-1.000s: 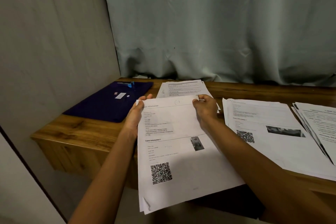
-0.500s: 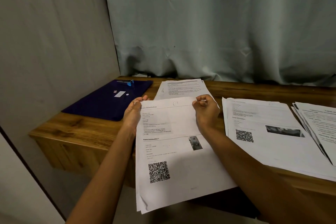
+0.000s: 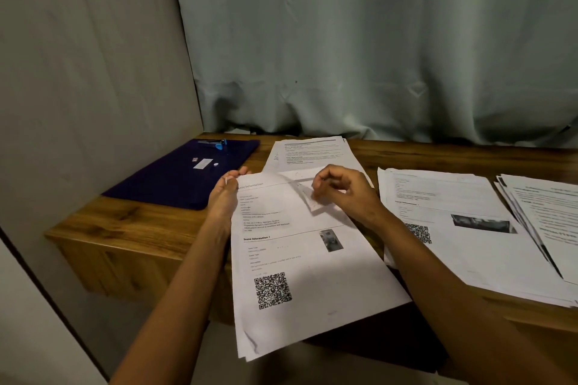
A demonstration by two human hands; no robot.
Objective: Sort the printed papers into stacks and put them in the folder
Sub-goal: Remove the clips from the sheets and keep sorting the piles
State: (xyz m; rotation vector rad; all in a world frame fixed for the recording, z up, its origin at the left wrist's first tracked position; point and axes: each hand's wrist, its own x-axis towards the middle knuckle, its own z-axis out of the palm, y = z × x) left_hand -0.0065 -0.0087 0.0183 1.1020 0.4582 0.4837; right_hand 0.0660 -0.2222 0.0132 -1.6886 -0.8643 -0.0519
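From the head view, the left hand [image 3: 223, 197] pinches the upper left corner of a bundle of QR-coded printed sheets [image 3: 300, 275] that hangs over the desk [image 3: 131, 225] edge. The right hand [image 3: 347, 194], fingers curled, peels back the top sheet's corner [image 3: 316, 203]. Three paper stacks already lie on the desk: one behind [image 3: 312, 151], one to the right [image 3: 463, 244], one at far right [image 3: 550, 222]. The dark blue folder [image 3: 175, 181] lies closed at left, so sorting looks partly done and filing not yet begun.
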